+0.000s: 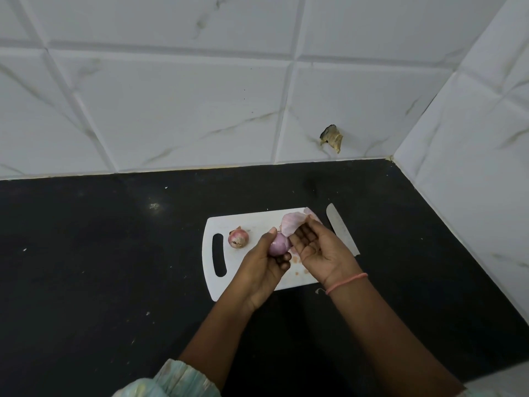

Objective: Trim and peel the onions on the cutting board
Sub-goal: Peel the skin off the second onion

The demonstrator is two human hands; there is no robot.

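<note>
no text, label, brand, number or sign can be read anywhere in this view.
</note>
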